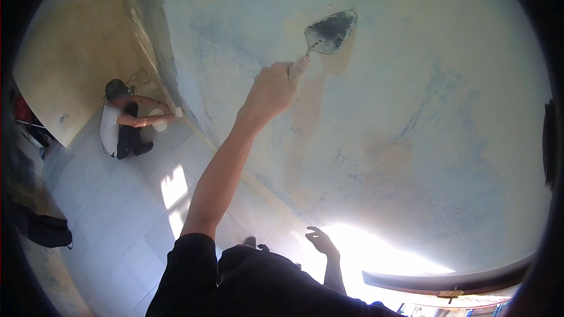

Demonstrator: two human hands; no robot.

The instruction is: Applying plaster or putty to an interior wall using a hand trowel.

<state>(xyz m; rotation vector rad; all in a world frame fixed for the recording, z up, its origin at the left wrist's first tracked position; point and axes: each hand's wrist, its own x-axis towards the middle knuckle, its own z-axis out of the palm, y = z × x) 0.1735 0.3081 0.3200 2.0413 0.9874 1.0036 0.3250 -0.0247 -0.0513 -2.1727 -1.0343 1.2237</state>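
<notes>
My left arm is stretched up along the painted wall [376, 100], which is patchy in pale blue and cream. Closed round a handle, my left hand [271, 91] grips a pointing trowel [330, 33] with a leaf-shaped, dark-stained metal blade. The blade points up and right, its tip at or close to the wall; I cannot tell if it touches. A shadow falls beside the blade. Low down by my body, my right hand [322, 240] hangs with bent fingers apart and nothing visible in it, near a bright sunlit patch.
To the left, another person [120, 120] in a cap sits on the tiled floor [126, 211], hands near the wall's base beside a pale round container [158, 119]. A grey strip of rough plaster [157, 35] runs down the wall corner. A dark-framed opening [446, 282] lies lower right.
</notes>
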